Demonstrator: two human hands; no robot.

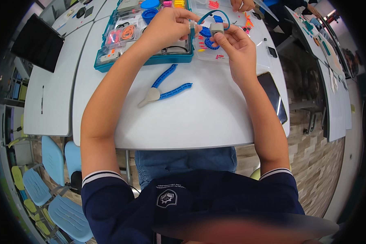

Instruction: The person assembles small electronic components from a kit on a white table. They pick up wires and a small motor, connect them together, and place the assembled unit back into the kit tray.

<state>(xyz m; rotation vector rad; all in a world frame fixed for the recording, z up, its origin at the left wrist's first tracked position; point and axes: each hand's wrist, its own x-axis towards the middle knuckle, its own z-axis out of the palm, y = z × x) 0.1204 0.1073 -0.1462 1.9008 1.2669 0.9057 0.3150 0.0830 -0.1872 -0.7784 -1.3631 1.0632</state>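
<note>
Above the far part of the surface [199,126], the left hand [169,26] seems to pinch a teal cable [213,11]; the right hand [240,45] has a closed grip on a grey block [217,28]. Whether these are joined yet is unclear; blue-handled pliers [153,94] lie nearer, unheld.

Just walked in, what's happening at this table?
Someone seated at a white table has both hands raised over its far side. The right hand holds a small grey block; the left hand appears to pinch one end of a teal cable looping between them. Whether it's plugged in isn't clear. A blue-handled tool lies on the table, nearer the person than the teal-edged kit box.
</note>
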